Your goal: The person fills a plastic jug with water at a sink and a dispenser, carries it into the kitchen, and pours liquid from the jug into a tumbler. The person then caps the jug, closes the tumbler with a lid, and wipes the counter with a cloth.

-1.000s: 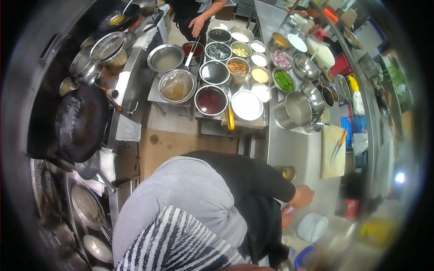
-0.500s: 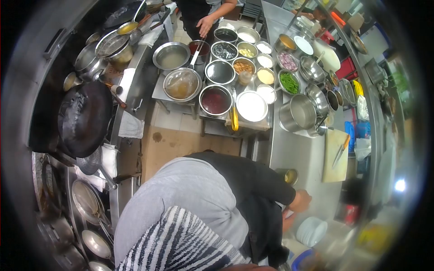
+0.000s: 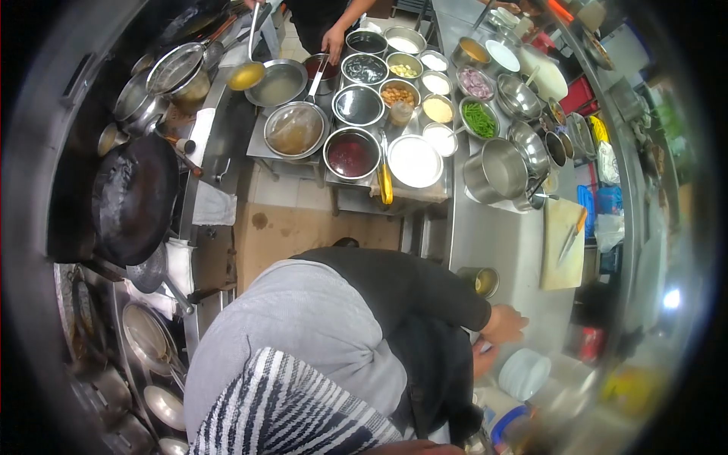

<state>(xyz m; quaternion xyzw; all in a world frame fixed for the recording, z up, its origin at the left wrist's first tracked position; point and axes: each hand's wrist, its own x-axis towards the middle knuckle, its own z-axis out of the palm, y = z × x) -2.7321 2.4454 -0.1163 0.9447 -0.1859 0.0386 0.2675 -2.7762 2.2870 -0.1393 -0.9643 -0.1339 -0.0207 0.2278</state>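
Note:
My body leans toward the right counter, and the dark sleeve of my left arm crosses the lower middle. My left hand (image 3: 503,324) is over the counter, fingers bent; anything in them is hidden. Just below it is my right hand (image 3: 484,359), mostly covered by the left arm, with a small white patch beside it that I cannot make out. A stack of pale plates (image 3: 525,374) stands to the right of my hands. Behind my left wrist sits a small metal pot (image 3: 479,282) with something yellow inside. A blue-rimmed container (image 3: 506,425) is below.
Across the room a person (image 3: 332,42) holds a ladle (image 3: 247,76) with yellowish liquid. Several metal bowls (image 3: 359,105) fill the middle table. A cutting board (image 3: 563,258) with a knife (image 3: 570,240) lies on the right counter; a large wok (image 3: 135,201) stands at left.
The other person's ladle has come from the strainer pot to beside the metal basin, and their other hand is now lower, at the red-filled pot. My view has shifted slightly; my left hand's fingers reach farther right.

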